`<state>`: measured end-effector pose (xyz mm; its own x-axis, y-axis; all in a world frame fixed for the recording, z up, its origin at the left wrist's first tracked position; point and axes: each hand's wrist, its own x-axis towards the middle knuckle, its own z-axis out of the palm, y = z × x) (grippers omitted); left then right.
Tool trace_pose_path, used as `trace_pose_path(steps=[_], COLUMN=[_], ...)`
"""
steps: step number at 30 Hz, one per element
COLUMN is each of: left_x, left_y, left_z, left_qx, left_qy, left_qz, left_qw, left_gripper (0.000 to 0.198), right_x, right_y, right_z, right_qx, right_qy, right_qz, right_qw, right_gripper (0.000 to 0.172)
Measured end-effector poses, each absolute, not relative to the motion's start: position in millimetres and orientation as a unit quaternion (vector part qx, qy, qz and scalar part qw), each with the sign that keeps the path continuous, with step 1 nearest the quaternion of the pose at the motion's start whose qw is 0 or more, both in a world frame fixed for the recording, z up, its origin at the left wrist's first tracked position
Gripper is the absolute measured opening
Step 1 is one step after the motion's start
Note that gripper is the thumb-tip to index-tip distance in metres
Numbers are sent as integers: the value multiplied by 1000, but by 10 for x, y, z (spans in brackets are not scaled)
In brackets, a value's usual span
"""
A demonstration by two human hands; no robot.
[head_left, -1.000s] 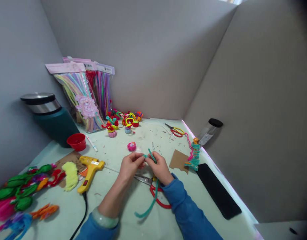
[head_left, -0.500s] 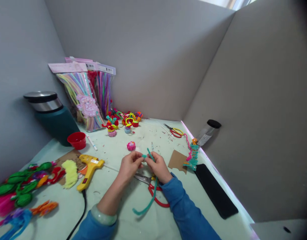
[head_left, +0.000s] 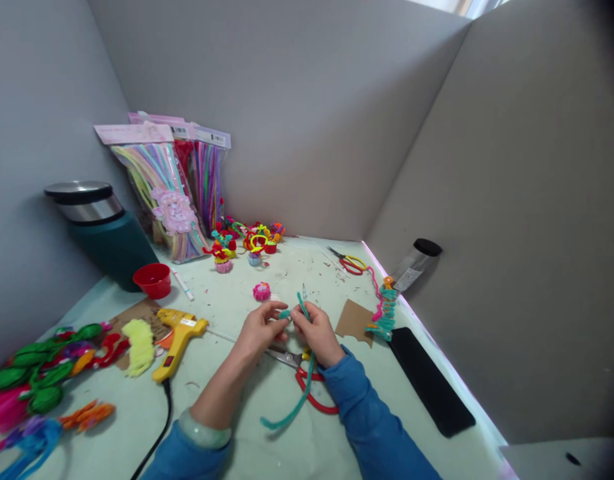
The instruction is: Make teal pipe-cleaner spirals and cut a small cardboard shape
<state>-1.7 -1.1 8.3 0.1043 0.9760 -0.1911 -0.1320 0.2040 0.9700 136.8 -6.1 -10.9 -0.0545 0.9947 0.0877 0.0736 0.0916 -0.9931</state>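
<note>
Head view, hands (head_left: 257, 328) pinched around teal stem (head_left: 307, 395), clear bags (head_left: 137, 134) (pastel-topped) holding colourful stems (head_left: 154, 163)

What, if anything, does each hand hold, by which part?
Right hand: teal fuzzy stem, near its upper end. Left hand: a teal piece, held part hidden, possibly the same stem.

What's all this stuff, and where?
Table: one, pale green, underneath
Bags: several, multicoloured, back left
Bottle: one, teal, left
Cup: one, red, by bottle
Stick: one, white, by cup
Glue gun: one, yellow, left
Scissors: two, red and yellow, centre and back
Cardboard: two, brown, left and right
Jar: one, clear, right
Slab: one, black, right
Fuzzy crafts: many, multicoloured, left, back, right
Fuzzy strip: at least one, teal, centre
Left hand and right hand: two, blue-sleeved, centre
</note>
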Motion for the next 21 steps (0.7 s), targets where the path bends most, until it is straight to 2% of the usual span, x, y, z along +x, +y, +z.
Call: trace_pose_path(steps=[7, 15, 21], left_x=[-73, -119, -99], left_y=[10, 37, 36], left_z=[127, 87, 80], left_qx=[353, 326, 294], left_qy=[453, 419, 415], left_qz=[486, 516, 515], left_qw=[659, 672, 690], left_gripper=[28, 20, 25], right_x=[1353, 1355, 1337], right_y=[-79, -80, -76], right_z=[-47, -93, -49], right_qx=[-472, -464, -464], right_qy=[-514, -552, -540], right_qz=[516, 478, 464], right_qw=[497, 501, 526], right_gripper=[37, 29, 20])
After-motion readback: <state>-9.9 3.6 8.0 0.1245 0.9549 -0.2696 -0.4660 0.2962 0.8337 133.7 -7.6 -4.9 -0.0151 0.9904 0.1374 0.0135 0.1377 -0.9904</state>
